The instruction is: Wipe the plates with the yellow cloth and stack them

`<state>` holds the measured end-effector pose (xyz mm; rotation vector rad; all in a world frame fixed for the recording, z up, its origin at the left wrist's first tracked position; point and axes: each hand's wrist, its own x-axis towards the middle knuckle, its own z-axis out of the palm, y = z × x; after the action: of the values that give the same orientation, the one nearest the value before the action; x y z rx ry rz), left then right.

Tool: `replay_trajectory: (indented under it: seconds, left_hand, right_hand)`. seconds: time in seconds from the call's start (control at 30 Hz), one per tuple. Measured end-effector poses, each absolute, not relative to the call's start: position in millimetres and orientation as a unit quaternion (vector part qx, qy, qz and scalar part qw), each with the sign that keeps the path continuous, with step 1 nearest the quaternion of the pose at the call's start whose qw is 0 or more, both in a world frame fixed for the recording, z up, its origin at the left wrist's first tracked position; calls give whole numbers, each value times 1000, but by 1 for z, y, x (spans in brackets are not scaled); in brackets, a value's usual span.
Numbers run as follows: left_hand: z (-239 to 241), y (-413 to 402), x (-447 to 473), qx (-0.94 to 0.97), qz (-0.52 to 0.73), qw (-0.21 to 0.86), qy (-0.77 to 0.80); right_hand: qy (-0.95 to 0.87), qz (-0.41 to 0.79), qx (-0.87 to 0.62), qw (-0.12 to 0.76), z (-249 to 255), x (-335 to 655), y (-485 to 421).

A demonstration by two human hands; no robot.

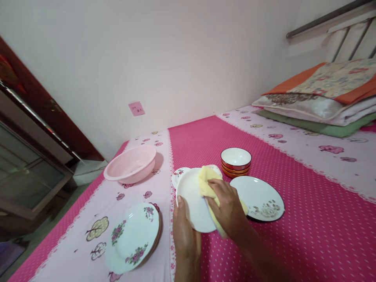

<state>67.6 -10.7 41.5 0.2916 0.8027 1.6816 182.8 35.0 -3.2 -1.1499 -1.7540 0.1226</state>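
Note:
My left hand (185, 229) grips the lower left rim of a white plate (192, 203), with its thumb over the edge. Two rounded ear-like lobes with small red flowers show at the plate's far side. In my right hand (225, 203) is a bunched yellow cloth (207, 182), pressed against the plate's right part; the cloth's tail hangs below the fingers. Just right of that hand lies an oval white plate (249, 194) with a dark rim and grey flowers. Behind it stands a stack of several bowls (235, 158), white inside and orange-red outside.
A stack of flowered plates (133, 235) sits at the front left. Farther back is a pink basin (131, 166). Folded bedding (320, 98) is piled at the far right on the pink patterned bedspread (311, 227). A wall (188, 58) closes off the back.

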Motion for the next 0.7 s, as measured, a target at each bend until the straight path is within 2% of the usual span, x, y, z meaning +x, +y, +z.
replay_trajectory:
  seconds: [0.17, 0.33, 0.5, 0.7]
  left_hand:
    - [32, -15, 84, 162, 692, 595, 375]
    - [29, -11, 89, 151, 707, 600, 342]
    - [36, -6, 67, 76, 714, 614, 327]
    - [40, -2, 33, 50, 711, 607, 352]
  right_hand:
    - [-697, 92, -453, 548, 0, 195, 39]
    - [-722, 187, -384, 545, 12, 177, 24]
    - [-780, 268, -342, 450, 25, 157, 3]
    - [-833, 266, -346, 339, 19, 171, -3]
